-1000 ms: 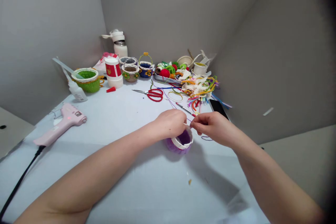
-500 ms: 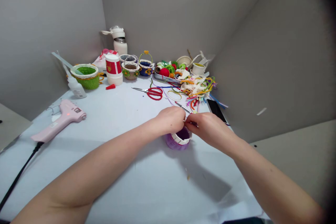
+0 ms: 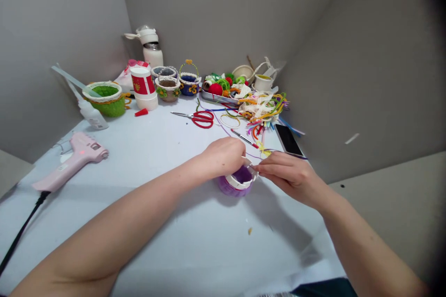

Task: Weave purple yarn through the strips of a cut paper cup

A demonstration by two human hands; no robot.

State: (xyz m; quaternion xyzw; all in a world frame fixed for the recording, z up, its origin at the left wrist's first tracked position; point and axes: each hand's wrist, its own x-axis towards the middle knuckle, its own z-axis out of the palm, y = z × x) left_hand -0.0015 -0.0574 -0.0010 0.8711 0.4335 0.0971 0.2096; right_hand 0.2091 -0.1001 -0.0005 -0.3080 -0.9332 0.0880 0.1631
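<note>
A small purple basket with a white tabbed rim stands on the table in front of me. My left hand is closed over the rim's far left side, its fingertips partly hidden behind the hand. At the rim's right side my right hand is closed in a pinch. A thin, greyish piece shows at its fingertips against the white rim, too small to name. Just beyond the hands lies a pen with red ends, and near it some yellow cord.
A pink glue gun lies at left, its black cable running off the table's edge. Red-handled scissors, a phone and a heap of coloured strips lie beyond. Finished baskets, a green basket and a bottle stand at the back.
My right hand has moved slightly right and down, away from my left fingertips, along the basket's rim. More of the rim and the pen shows. The whole view has shifted a little.
</note>
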